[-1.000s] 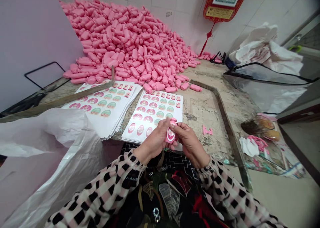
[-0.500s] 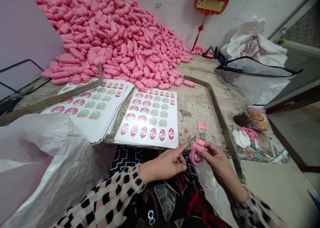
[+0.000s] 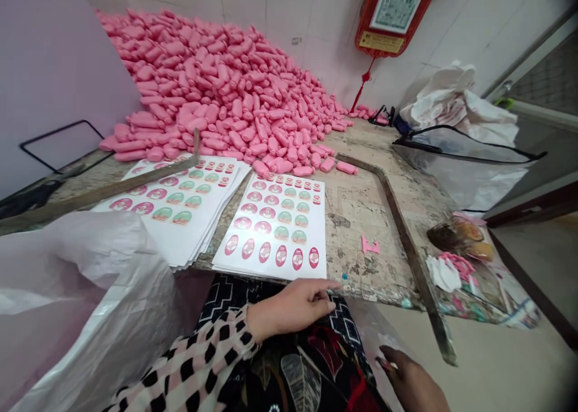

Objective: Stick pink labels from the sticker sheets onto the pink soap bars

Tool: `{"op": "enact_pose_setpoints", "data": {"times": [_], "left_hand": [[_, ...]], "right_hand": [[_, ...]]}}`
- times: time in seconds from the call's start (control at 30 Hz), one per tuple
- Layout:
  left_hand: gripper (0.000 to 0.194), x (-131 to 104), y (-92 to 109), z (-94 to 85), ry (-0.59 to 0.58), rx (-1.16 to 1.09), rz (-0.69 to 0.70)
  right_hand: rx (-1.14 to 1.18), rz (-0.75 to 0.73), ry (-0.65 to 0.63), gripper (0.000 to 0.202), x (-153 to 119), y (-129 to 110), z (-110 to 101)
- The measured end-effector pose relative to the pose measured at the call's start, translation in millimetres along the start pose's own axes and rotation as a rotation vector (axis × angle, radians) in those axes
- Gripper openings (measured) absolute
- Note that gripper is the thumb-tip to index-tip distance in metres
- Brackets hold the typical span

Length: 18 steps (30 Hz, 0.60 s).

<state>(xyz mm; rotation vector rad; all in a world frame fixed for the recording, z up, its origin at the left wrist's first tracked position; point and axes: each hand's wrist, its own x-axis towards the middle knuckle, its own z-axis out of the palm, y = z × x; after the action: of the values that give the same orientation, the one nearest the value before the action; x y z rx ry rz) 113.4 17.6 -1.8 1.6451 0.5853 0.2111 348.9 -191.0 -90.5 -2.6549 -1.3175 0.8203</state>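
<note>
My left hand (image 3: 289,306) hovers at the table's front edge, just below a sheet of stickers (image 3: 271,267). Its index finger stretches to the right, the other fingers are loosely bent, and nothing shows in it. The sheet carries pink and green printed labels, with a row of pink ovals along its near side. My right hand (image 3: 413,379) is low, beneath the table edge by a clear plastic bag (image 3: 368,324). Its fingertips look apart, and no bottle shows in them. A small pink plastic piece (image 3: 370,245) lies on the worn table (image 3: 352,219).
Pink bottles (image 3: 217,105) are heaped against the wall. More sticker sheets (image 3: 158,243) lie at left under a bent metal bar (image 3: 112,188). Another bar (image 3: 401,231) crosses the table's right side. A large white bag (image 3: 90,303) stands at front left.
My right hand has dropped down and right, off the table edge; the pink bottle it held is out of sight. My left hand has barely moved. The view has tilted upward.
</note>
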Motion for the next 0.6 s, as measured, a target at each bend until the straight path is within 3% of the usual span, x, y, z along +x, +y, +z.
{"op": "enact_pose_setpoints", "data": {"times": [0.1, 0.2, 0.27, 0.37, 0.5, 0.6], "left_hand": [[0.038, -5, 1, -31.6, 0.343, 0.103, 0.068], [0.037, -10, -9, -64.9, 0.678, 0.450, 0.151], [0.038, -13, -21, -79.5, 0.729, 0.721, 0.102], [0.041, -14, -36, -85.5, 0.720, 0.955, -0.003], [0.045, -13, -45, -78.6, 0.738, 1.047, -0.056], [0.047, -13, -44, -75.7, 0.739, 1.047, -0.078]], "right_hand": [[0.104, -0.212, 0.051, 0.031, 7, -50, -40], [0.244, -0.464, 0.070, 0.026, 20, -114, -83], [0.265, -0.596, 0.089, 0.024, 38, -155, -103], [0.201, -0.740, 0.123, 0.022, 81, -215, -118], [-0.049, -0.755, 0.270, 0.020, 144, -299, -122], [-0.096, -0.740, 0.340, 0.024, 178, -361, -120]]}}
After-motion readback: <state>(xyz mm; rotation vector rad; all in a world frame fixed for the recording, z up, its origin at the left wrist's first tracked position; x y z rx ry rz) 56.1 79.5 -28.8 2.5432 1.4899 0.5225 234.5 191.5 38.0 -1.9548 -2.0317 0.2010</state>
